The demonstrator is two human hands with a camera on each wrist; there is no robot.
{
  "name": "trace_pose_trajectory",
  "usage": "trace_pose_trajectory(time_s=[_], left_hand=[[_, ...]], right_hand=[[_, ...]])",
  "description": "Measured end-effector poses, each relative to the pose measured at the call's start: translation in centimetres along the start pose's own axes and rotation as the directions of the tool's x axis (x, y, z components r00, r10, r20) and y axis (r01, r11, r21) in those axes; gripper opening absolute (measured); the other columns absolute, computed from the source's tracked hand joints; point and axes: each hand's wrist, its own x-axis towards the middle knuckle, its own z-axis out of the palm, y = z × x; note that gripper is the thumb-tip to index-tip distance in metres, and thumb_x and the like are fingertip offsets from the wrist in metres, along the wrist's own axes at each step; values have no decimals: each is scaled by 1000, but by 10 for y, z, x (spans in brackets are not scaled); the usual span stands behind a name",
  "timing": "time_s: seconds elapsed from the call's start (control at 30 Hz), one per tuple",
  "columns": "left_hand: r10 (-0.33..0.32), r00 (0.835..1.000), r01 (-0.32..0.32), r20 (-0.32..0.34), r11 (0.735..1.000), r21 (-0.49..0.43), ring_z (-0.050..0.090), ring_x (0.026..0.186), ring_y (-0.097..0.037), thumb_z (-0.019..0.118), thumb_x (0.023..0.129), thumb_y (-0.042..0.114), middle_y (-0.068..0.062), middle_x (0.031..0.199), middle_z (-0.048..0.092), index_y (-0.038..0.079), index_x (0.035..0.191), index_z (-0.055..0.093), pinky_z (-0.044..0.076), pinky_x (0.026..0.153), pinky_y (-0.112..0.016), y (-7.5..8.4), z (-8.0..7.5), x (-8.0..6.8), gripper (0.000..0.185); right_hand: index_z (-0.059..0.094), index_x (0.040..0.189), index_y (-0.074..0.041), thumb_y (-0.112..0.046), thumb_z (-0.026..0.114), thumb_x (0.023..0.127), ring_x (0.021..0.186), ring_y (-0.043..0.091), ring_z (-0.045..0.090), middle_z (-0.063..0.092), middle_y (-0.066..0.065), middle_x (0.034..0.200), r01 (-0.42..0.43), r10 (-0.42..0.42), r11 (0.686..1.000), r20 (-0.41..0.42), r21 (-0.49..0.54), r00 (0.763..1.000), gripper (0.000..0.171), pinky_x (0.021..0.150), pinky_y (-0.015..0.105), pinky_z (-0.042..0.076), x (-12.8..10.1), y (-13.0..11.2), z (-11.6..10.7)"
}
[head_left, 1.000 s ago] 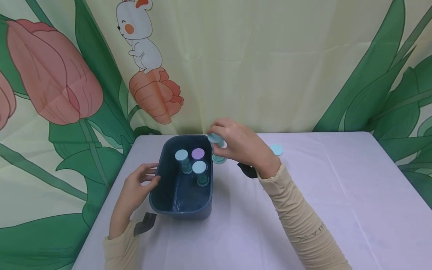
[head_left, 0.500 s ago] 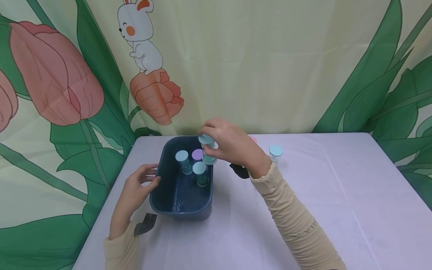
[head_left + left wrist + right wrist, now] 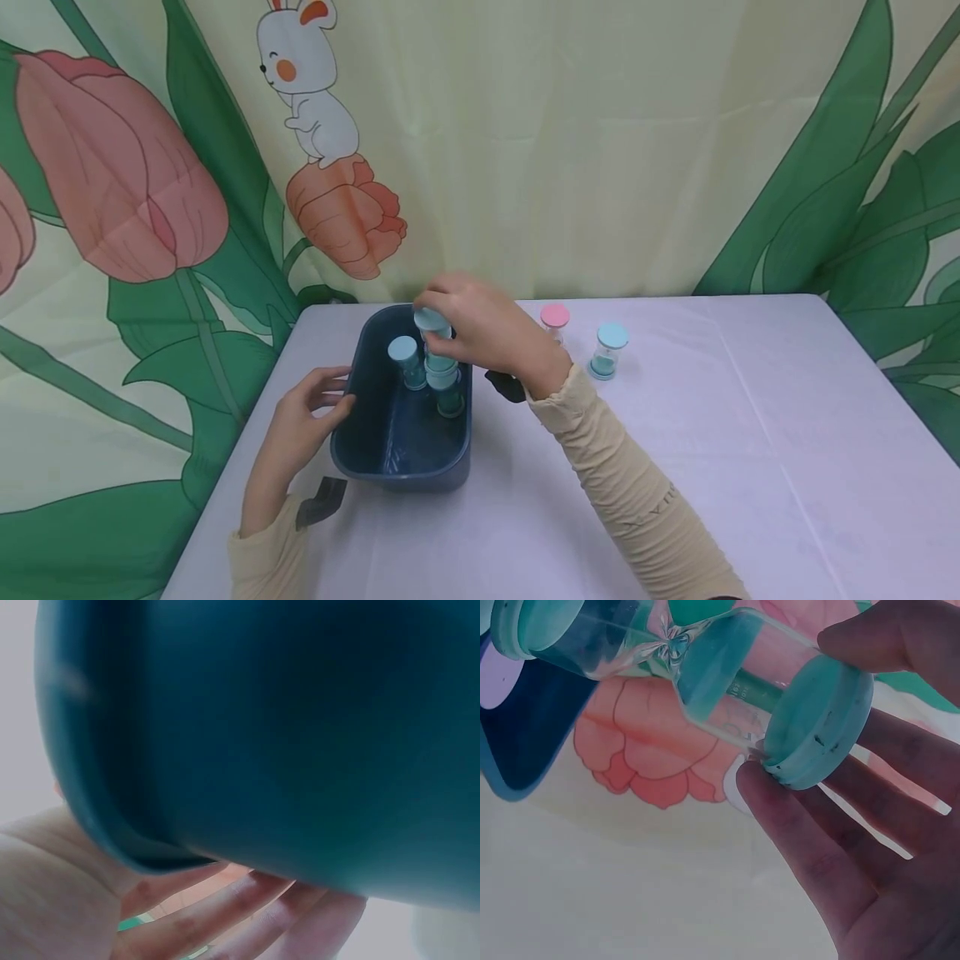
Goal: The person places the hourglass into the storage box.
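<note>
A dark blue bin (image 3: 367, 433) stands on the lilac table, and its wall (image 3: 300, 735) fills the left wrist view. Inside stand teal-capped sand timers (image 3: 405, 360); a purple-capped one is hidden now. My right hand (image 3: 480, 329) holds a teal sand timer (image 3: 433, 346) by its top cap over the bin's far right part; the right wrist view shows fingertips (image 3: 780, 802) pinching that cap (image 3: 817, 727). My left hand (image 3: 303, 417) rests with relaxed fingers (image 3: 247, 907) against the bin's left wall.
A pink-capped timer (image 3: 555, 321) and a teal-capped timer (image 3: 607, 350) stand on the table to the right of the bin. A floral backdrop with a rabbit (image 3: 307, 83) hangs behind. The table's left edge runs close by my left forearm.
My right hand has carried the teal timer leftward from beside the bin's right rim to over its inside. The pink and teal timers behind it are now uncovered. The left hand has stayed put.
</note>
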Motion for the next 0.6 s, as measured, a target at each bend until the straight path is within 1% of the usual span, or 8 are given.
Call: trace_pose_trajectory(time_s=[0.23, 0.4, 0.6], left_hand=[[1, 1000, -1, 1, 1000, 3, 61, 118, -38, 64, 97, 21, -19, 134, 59, 8, 139, 52, 56, 92, -52, 2, -1, -1, 45], [1, 1000, -1, 6, 1000, 5, 61, 118, -38, 64, 97, 21, -19, 134, 59, 8, 139, 52, 55, 93, -52, 4, -1, 0, 45], [17, 1000, -17, -4, 1000, 9, 62, 116, -38, 64, 97, 20, -20, 131, 61, 8, 138, 53, 56, 91, -52, 3, -1, 0, 44]], right_hand=[[70, 117, -6, -17, 71, 87, 103, 18, 62, 66, 6, 112, 16, -16, 1000, 30, -10, 999, 31, 89, 27, 54, 5, -5, 8], [71, 117, -8, -18, 71, 88, 100, 16, 61, 66, 5, 110, 23, -21, 999, 64, -25, 998, 31, 87, 24, 54, 11, -7, 16], [71, 117, -11, -20, 69, 90, 96, 16, 59, 64, 4, 106, 28, -23, 998, 110, -49, 994, 29, 84, 24, 54, 20, -8, 24]])
